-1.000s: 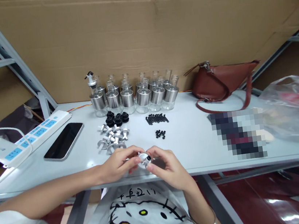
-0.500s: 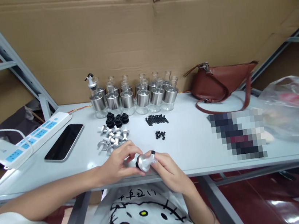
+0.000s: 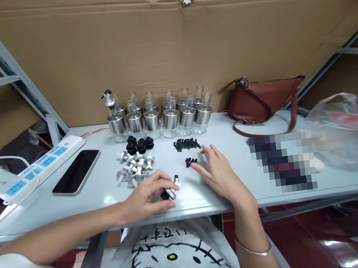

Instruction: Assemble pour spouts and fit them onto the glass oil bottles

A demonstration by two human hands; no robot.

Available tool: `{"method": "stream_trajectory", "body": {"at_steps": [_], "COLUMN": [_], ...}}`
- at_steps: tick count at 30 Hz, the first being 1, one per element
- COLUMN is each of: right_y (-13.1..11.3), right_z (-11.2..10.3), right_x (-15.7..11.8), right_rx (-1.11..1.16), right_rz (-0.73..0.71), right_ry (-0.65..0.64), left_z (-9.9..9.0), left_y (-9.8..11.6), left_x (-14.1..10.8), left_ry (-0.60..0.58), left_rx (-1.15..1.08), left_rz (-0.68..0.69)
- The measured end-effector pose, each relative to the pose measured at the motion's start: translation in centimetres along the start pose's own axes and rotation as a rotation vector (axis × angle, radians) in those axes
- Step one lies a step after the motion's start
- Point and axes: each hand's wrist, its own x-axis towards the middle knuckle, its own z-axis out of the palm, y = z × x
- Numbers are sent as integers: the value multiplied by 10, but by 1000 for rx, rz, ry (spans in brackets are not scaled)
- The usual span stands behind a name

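My left hand (image 3: pixel 152 194) is closed around a bottle pourer (image 3: pixel 172 193), a silver spout with a black ribbed stopper, tilted low over the table's front part. Fingers apart, my right hand (image 3: pixel 219 172) holds nothing; its thumb and fingertips are beside a small cluster of black caps (image 3: pixel 189 162). Just behind that cluster lies a row of narrow black levers (image 3: pixel 186 144). A heap of silver spout parts (image 3: pixel 135 166) lies behind my left hand, with several black ribbed stoppers (image 3: pixel 140 145) beyond it.
Rows of glass bottles with metal bands (image 3: pixel 171 119) line the back; the leftmost front one carries a pourer (image 3: pixel 109 100). A phone (image 3: pixel 76 172) and power strip (image 3: pixel 47 162) lie left. A brown bag (image 3: pixel 257 101) and plastic bag (image 3: pixel 347 134) are at right.
My right hand has let go of the pourer and moved right and forward to the black caps, its fingers opening. My left hand keeps the pourer in nearly the same spot.
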Motion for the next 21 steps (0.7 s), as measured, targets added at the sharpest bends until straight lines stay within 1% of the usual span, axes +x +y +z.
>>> {"method": "stream_trajectory", "body": {"at_steps": [2,5,9,14,18,20,21], "right_y": [0,-1,-1,3,2,0,0], "right_z": [2,2,3,8,9,8,8], "right_x": [8,15,11,10,17,15,13], "right_rx": [-31,-102,-138,-165,-185,-172,-165], "right_rz": [3,17,42,44,68,70,72], "right_ry": [-16,-26,-76,-18,-101,-94,-63], "left_z": [0,2,2,2,1,2,2], "left_y": [1,1,1,-1,-1,-1,-1], "left_x": [0,-1,-1,0,0,0,-1], "left_ry": [6,-29,-54,-62,-69,-67,-64], "left_rx": [-11,-3,3,0,0,0,2], "left_rz": [-22,-55,-97,-65,-57,-49,-43]}}
